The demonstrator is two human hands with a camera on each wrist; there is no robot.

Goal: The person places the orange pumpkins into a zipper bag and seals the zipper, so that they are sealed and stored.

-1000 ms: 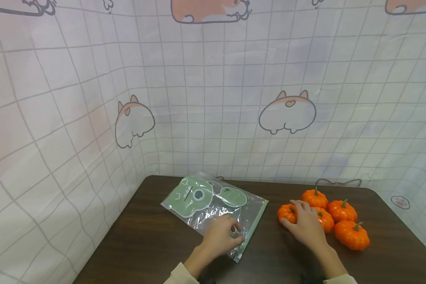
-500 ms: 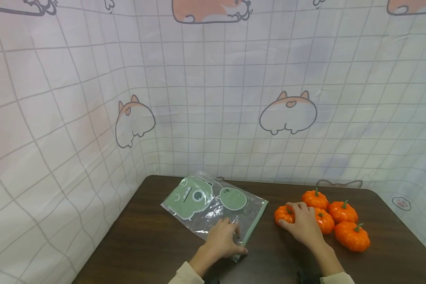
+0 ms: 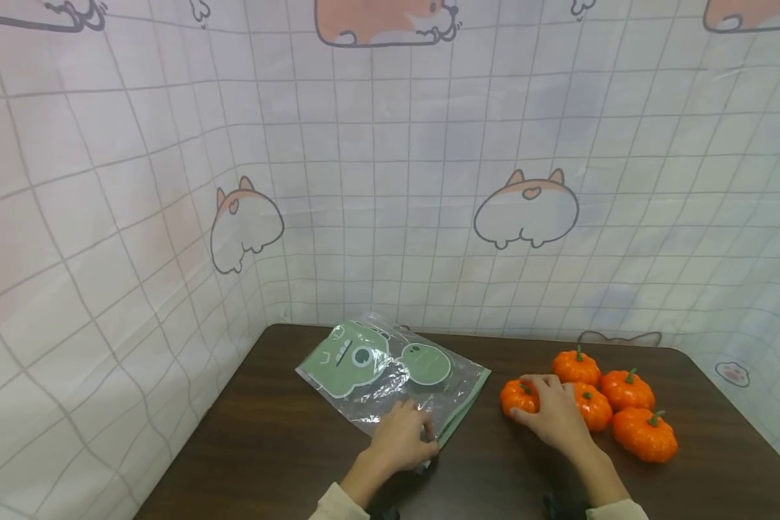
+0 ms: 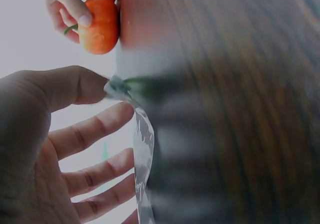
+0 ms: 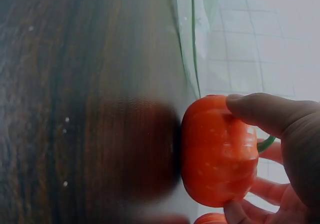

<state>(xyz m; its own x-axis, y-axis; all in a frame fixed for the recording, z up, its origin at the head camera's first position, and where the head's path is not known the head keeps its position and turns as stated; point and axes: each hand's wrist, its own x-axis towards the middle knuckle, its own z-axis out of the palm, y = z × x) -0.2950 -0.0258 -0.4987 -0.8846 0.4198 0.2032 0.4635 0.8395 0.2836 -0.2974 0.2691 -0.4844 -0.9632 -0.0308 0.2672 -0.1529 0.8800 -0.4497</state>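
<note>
A clear plastic zip bag (image 3: 390,375) with green frog prints lies flat on the dark wooden table (image 3: 286,448). My left hand (image 3: 403,437) is at its near corner. In the left wrist view the thumb (image 4: 82,84) pinches the green zipper end of the bag (image 4: 142,149), and the fingers spread along the film. My right hand (image 3: 554,417) grips a small orange pumpkin (image 3: 516,396) at the left of the pumpkin group. The right wrist view shows thumb and fingers curled round this pumpkin (image 5: 217,151), which touches the table.
Several more orange pumpkins sit close together at the right: one at the back (image 3: 576,366), one further right (image 3: 626,390), one nearest (image 3: 645,435). A printed grid-pattern curtain (image 3: 390,217) walls the table at the back and left.
My left hand has drawn back to the left over the bag's near corner, which is now hidden under it. My right hand and its pumpkin have edged slightly left.
</note>
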